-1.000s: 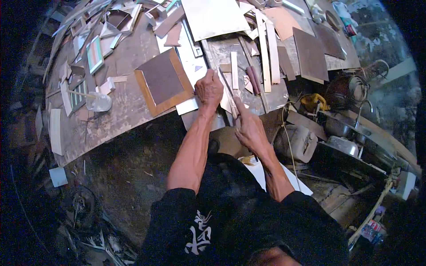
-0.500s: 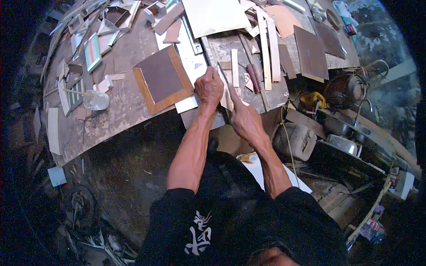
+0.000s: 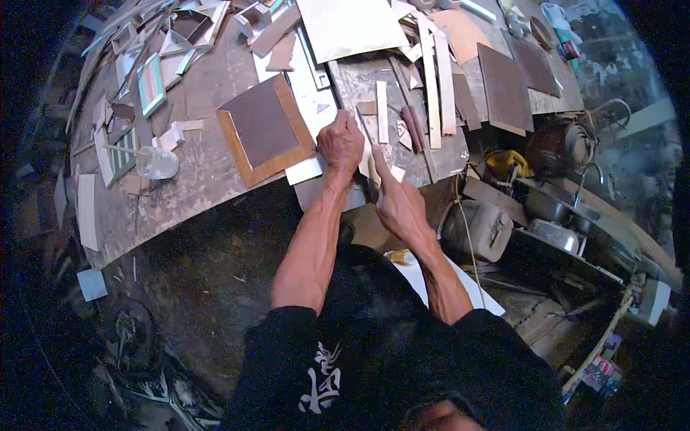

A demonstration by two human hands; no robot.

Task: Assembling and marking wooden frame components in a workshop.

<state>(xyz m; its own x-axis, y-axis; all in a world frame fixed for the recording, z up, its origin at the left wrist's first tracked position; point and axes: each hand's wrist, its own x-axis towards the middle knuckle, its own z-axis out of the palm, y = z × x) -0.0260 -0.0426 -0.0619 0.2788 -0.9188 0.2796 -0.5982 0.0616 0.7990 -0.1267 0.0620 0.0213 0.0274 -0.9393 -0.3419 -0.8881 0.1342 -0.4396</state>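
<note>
My left hand [image 3: 340, 144] is a closed fist near the bench's front edge, pressed down on a narrow wooden strip [image 3: 338, 80] that runs away from me. Just to its right, my right hand [image 3: 401, 208] is wrapped round a tool whose grip is mostly hidden. Its index finger stretches forward along the tool. A long, thin dark blade [image 3: 364, 128] extends ahead of that finger, close beside the left fist; its exact kind cannot be made out. Left of the fist lies a brown panel [image 3: 264, 118] with an orange-brown wood border.
A large pale board [image 3: 351, 29] covers the bench beyond my hands. Offcuts and small frames [image 3: 151, 85] crowd the left, near a clear jar [image 3: 159, 165] with a stick in it. Dark boards [image 3: 503, 87] lie right. A grey jerrycan [image 3: 478, 230] stands below the bench's right edge.
My right hand has drawn back slightly toward me with the tool. The left fist stays nearly where it was on the strip.
</note>
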